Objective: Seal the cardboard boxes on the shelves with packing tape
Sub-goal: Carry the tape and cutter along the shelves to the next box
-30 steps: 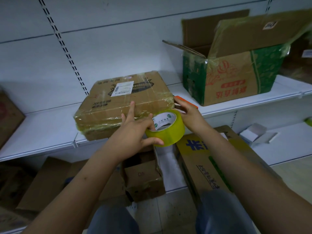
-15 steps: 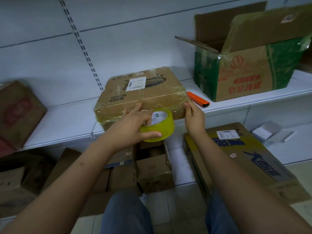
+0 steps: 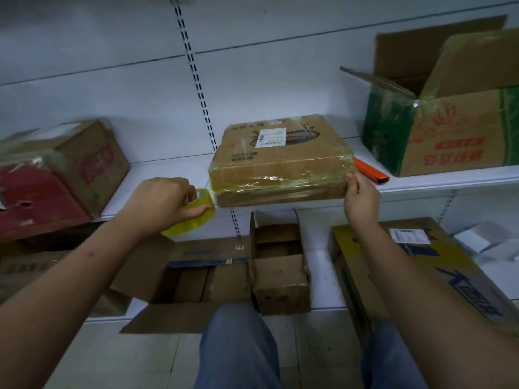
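Dim, bluish indoor light, soft and even, shadows cast under the shelf, glare seen on the taped box, strong wide-angle bending at the edges (most at the corners), left boxes blurred, forearms softened.

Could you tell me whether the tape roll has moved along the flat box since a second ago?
Yes. The tape roll has travelled left, from the flat box's front face to past its left corner.

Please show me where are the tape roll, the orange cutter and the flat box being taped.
tape roll (image 3: pixel 193 220): head view, on its yellow outer side.
orange cutter (image 3: pixel 370 172): head view, mid-handle.
flat box (image 3: pixel 278 161): head view, top face.
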The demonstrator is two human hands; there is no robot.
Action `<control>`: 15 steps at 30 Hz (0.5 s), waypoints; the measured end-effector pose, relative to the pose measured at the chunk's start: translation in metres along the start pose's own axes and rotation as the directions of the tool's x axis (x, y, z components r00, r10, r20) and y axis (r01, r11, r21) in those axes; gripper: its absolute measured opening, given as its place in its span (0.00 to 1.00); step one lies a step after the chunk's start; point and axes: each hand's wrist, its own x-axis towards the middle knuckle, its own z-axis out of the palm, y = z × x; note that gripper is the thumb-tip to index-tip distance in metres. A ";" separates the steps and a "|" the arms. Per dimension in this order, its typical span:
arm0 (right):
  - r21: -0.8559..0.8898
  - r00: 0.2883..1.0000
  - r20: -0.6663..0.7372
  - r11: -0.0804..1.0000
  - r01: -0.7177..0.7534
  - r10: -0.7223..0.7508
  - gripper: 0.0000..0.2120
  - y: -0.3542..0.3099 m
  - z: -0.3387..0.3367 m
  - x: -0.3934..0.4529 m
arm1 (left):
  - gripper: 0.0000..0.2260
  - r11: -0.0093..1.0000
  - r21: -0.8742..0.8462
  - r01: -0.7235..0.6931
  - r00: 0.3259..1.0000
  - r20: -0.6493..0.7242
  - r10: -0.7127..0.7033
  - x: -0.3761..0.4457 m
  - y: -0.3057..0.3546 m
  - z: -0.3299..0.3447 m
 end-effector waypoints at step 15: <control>-0.044 1.000 -0.019 0.999 0.019 -0.019 0.18 -0.001 -0.001 0.001 | 0.22 0.969 0.173 0.175 0.982 0.045 -0.185 0.020 0.001 0.035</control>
